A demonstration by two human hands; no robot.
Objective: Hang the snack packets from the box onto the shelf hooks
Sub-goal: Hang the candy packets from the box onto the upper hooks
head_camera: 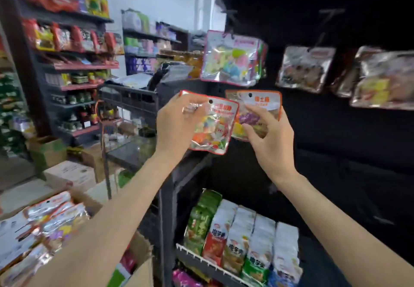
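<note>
Got a packet [210, 125] in my left hand [177, 125], another [257, 112] pinched in my right [268, 139]; those tiny holes could easily miss the hook [230, 21].

Two packets held side by side before the dark shelf panel — left hand [177, 125] on the left packet [212, 125], right hand [271, 139] on the right packet [257, 112]. Hung packets [230, 60] above; stocked shelf [244, 237] below; box [56, 226] lower left.

2 orange-edged clear packets [212, 123] (multicoloured sweets inside), black shelf [336, 130]
</note>
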